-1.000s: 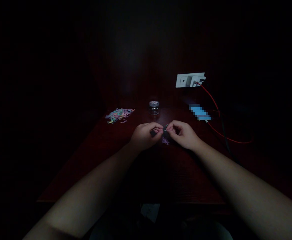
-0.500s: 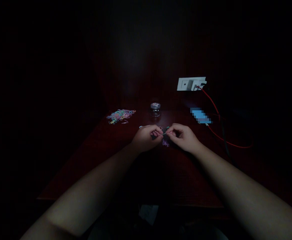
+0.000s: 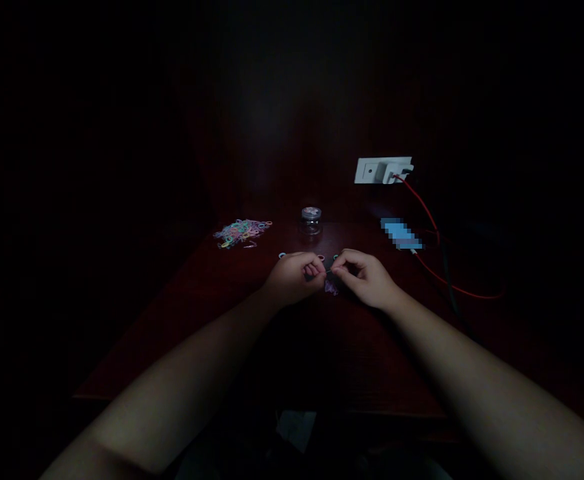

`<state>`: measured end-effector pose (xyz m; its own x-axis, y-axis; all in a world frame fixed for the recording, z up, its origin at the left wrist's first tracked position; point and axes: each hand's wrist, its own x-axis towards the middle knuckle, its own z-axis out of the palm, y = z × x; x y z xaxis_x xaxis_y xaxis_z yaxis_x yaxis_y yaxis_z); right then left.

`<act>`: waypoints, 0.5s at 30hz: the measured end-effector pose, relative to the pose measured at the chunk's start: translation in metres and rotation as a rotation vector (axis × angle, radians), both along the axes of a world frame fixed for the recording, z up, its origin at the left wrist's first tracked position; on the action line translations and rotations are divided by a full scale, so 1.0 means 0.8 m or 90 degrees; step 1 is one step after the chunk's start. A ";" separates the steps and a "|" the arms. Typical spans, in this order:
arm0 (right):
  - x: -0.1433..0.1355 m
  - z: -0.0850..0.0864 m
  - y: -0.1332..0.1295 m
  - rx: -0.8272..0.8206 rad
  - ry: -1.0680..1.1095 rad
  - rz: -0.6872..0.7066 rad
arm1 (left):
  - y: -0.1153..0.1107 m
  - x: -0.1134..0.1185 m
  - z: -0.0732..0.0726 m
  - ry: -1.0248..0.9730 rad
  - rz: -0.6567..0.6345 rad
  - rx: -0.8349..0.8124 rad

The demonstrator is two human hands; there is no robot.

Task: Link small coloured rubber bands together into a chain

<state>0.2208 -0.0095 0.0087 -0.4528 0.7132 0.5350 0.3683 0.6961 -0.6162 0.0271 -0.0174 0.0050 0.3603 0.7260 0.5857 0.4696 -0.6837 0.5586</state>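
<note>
My left hand [image 3: 295,277] and my right hand [image 3: 365,277] meet fingertip to fingertip over the dark red table. Between their pinched thumbs and forefingers runs a thin, pale elastic band [image 3: 329,271], gripped at both ends; its full shape is too small to make out. Just below the fingertips lies a little purple clump of bands [image 3: 331,287]. Beyond the hands, partly covered by them, rest a light blue band [image 3: 282,256], a pink band [image 3: 321,257] and a green band [image 3: 336,257].
A pile of colourful bands [image 3: 242,232] lies at the back left. A clear lidded jar [image 3: 311,223] stands at the back middle. To the right are a blurred-out phone [image 3: 401,234], its red cable [image 3: 425,200] and a wall socket with a charger [image 3: 385,171]. The surroundings are very dark.
The fingertips have come slightly closer together, with a shorter stretch of the band showing between them. The rest of the scene sits marginally lower in view.
</note>
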 end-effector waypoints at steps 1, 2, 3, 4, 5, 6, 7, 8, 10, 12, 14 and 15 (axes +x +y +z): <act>-0.001 -0.001 0.000 -0.005 0.004 0.002 | 0.000 0.000 0.001 0.000 0.000 0.000; -0.002 -0.003 0.000 -0.010 0.007 0.005 | 0.000 0.001 0.001 0.001 -0.001 0.001; -0.002 -0.004 0.001 -0.017 0.008 0.006 | 0.000 0.001 0.001 0.001 -0.001 0.002; -0.003 -0.005 0.001 -0.022 0.006 0.007 | 0.000 0.001 0.001 0.002 -0.002 0.003; -0.003 -0.006 0.001 -0.025 0.001 0.007 | 0.000 0.001 0.000 0.002 -0.001 0.003; -0.003 -0.006 0.001 -0.028 -0.007 0.007 | 0.001 0.001 0.000 0.001 0.000 0.002; -0.003 -0.006 0.001 -0.031 -0.014 0.007 | 0.001 0.001 -0.001 -0.001 0.001 0.001; -0.002 -0.005 0.001 -0.034 -0.021 0.007 | 0.001 0.000 -0.002 -0.005 0.001 -0.002; -0.002 -0.004 0.001 -0.043 -0.032 0.008 | 0.002 0.000 -0.005 -0.008 -0.004 -0.013; -0.003 -0.003 0.000 -0.051 -0.035 0.009 | 0.001 0.000 -0.006 0.001 -0.010 -0.028; -0.003 -0.002 0.000 -0.057 -0.037 0.012 | 0.000 0.000 -0.006 0.017 -0.018 -0.038; -0.004 -0.002 -0.001 -0.060 -0.037 0.014 | 0.000 0.000 -0.005 0.026 -0.025 -0.041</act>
